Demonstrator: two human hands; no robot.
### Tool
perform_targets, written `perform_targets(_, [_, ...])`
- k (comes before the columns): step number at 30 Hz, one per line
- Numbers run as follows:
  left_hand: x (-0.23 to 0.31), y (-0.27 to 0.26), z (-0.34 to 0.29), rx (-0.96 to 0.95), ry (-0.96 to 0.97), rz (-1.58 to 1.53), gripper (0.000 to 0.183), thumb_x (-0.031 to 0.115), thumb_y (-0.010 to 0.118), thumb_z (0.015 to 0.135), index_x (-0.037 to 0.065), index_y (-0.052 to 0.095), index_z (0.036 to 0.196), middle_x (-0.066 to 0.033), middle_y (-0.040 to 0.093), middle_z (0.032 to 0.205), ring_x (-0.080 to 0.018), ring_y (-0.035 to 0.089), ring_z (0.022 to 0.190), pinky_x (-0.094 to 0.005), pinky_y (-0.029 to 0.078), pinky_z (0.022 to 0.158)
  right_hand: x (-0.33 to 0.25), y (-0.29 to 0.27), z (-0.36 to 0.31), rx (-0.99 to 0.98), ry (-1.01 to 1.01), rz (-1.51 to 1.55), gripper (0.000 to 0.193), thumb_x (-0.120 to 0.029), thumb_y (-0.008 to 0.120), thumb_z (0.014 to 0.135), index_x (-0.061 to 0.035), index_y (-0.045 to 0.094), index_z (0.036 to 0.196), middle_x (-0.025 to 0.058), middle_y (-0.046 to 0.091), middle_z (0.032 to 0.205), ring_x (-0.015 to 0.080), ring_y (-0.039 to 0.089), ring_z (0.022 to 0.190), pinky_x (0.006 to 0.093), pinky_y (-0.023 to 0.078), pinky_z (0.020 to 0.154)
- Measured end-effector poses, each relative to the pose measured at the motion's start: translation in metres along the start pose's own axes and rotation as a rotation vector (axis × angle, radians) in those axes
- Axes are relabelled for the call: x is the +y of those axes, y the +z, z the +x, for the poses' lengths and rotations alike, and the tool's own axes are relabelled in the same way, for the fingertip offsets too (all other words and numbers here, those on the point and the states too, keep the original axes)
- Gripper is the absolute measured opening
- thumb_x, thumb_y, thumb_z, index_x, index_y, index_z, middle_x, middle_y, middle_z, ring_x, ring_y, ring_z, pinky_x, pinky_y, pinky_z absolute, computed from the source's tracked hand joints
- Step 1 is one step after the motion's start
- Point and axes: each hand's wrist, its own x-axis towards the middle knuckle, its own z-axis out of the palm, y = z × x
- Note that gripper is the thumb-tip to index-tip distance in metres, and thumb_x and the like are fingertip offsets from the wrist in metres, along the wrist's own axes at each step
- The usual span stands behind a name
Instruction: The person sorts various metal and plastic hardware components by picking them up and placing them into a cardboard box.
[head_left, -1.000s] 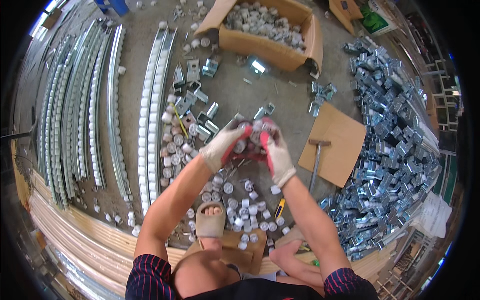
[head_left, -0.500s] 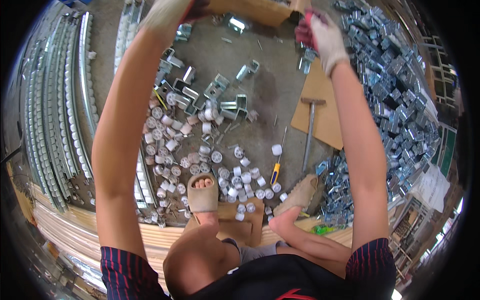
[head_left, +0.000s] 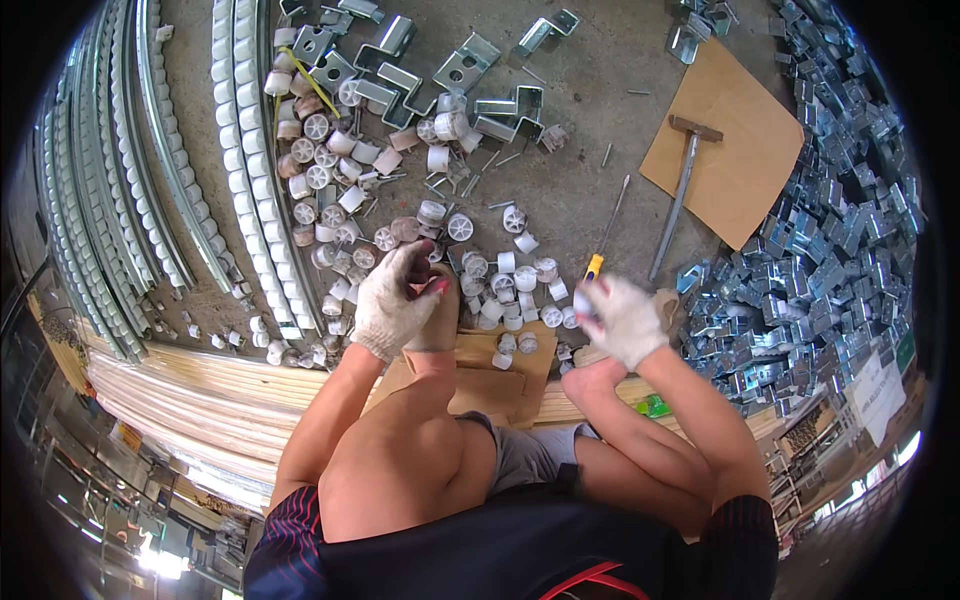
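Gloved right hand point(head_left: 625, 322) at yellow-handled screwdriver point(head_left: 595, 267), right of frame center; whether it is gripped cannot be told.
Lower end of the handle is covered by the motion-blurred right hand; shaft is pointed to upper right. Left hand point(head_left: 392, 305), left of center, is held half-curled over a tan sandal point(head_left: 438, 325), narrow gap between thumb and fingers. White rollers point(head_left: 525, 278) are scattered between and above the hands. Bent steel brackets point(head_left: 467, 62) are strewn at upper center. Hammer point(head_left: 678, 200) is laid partly on a cardboard sheet point(head_left: 740, 165), upper right; roller-filled metal channels point(head_left: 240, 150) are lined up, upper left.
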Motion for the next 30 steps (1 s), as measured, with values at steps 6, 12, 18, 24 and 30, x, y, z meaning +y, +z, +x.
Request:
perform_targets(6, [0.006, 0.015, -0.016, -0.125, 0.402, 0.576, 0.091, 0.046, 0.099, 0.057, 0.02, 0.066, 0.138, -0.0118, 0.06, 0.144, -0.0401, 0.055, 0.137, -0.0612, 0.038, 0.118, -0.021, 0.048, -0.038, -0.078, -0.065, 0.012, 0.081, -0.054, 0.081, 0.086, -0.0172, 0.054, 0.153, 0.0159, 0.064, 0.125, 0.0347, 0.066, 0.115, 0.0474, 0.056, 0.096])
perform_targets(12, [0.018, 0.058, -0.002, -0.462, 0.562, 0.972, 0.118, 0.05, 0.098, 0.054, 0.033, 0.049, 0.161, -0.0188, 0.036, 0.171, -0.044, 0.025, 0.162, -0.0752, 0.006, 0.129, -0.052, 0.041, 0.026, 0.286, -0.04, -0.052, 0.1, -0.048, 0.093, 0.073, -0.0216, 0.05, 0.159, 0.0186, 0.051, 0.148, 0.0386, 0.061, 0.123, 0.0499, 0.053, 0.101])
perform_targets(18, [0.025, 0.057, 0.065, -0.226, 0.779, 0.806, 0.086, 0.04, 0.095, 0.063, 0.026, 0.066, 0.143, -0.0136, 0.057, 0.155, -0.0338, 0.042, 0.155, -0.0684, 0.022, 0.128, -0.029, 0.033, 0.055, 0.345, 0.027, 0.225, 0.083, -0.029, 0.094, 0.073, -0.0182, 0.059, 0.147, 0.0178, 0.054, 0.142, 0.0365, 0.066, 0.117, 0.0468, 0.058, 0.102])
perform_targets(24, [0.048, 0.024, 0.101, -0.164, 0.741, 0.762, 0.077, 0.028, 0.092, 0.074, 0.02, 0.063, 0.145, -0.0094, 0.058, 0.154, -0.0305, 0.049, 0.149, -0.0538, 0.043, 0.111, 0.002, 0.002, 0.076, 0.493, 0.234, 0.599, 0.051, -0.009, 0.089, 0.08, -0.0067, 0.067, 0.126, 0.0138, 0.066, 0.117, 0.0283, 0.073, 0.105, 0.0384, 0.061, 0.088])
perform_targets(30, [0.036, 0.023, 0.066, 0.014, 0.717, 0.607, 0.078, 0.026, 0.093, 0.072, 0.019, 0.063, 0.144, -0.0116, 0.061, 0.146, -0.0352, 0.057, 0.137, -0.0529, 0.049, 0.106, -0.007, -0.012, 0.081, 0.651, 0.254, 0.477, 0.038, -0.019, 0.079, 0.093, -0.0085, 0.066, 0.128, 0.0173, 0.067, 0.119, 0.0374, 0.072, 0.105, 0.0444, 0.059, 0.089])
